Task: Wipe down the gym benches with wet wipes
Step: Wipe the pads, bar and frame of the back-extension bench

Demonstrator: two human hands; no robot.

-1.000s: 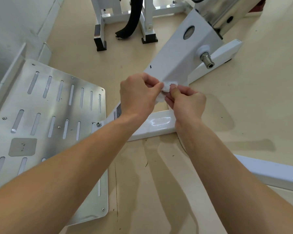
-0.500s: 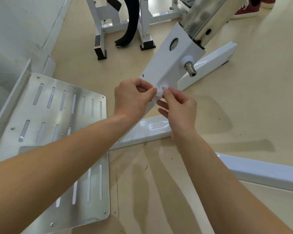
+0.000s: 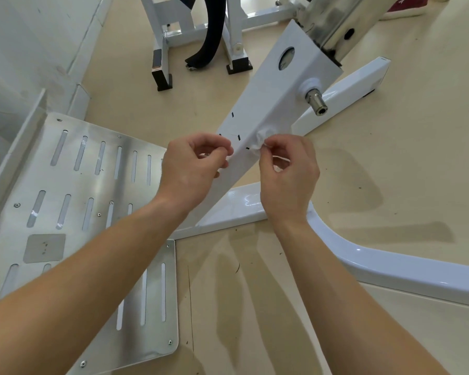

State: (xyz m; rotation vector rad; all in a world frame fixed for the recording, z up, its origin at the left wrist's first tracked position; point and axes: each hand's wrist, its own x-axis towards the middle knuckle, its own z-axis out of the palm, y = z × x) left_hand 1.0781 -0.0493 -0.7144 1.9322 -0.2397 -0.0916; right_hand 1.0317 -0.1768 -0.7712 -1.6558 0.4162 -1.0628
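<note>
Wipe [image 3: 261, 142] is pinched in the right hand [image 3: 287, 182]; whether anything is held in the curled left hand [image 3: 190, 171] cannot be told.

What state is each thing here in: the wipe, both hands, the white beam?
Wipe: crumpled, in front of the white beam.
Right hand: pinches the wipe.
Left hand: fingers curled, apart from the wipe; whether it holds anything is unclear.
White beam: slanted.

Slotted metal plate [image 3: 71, 185] lies on beige floor [image 3: 390, 185].
</note>
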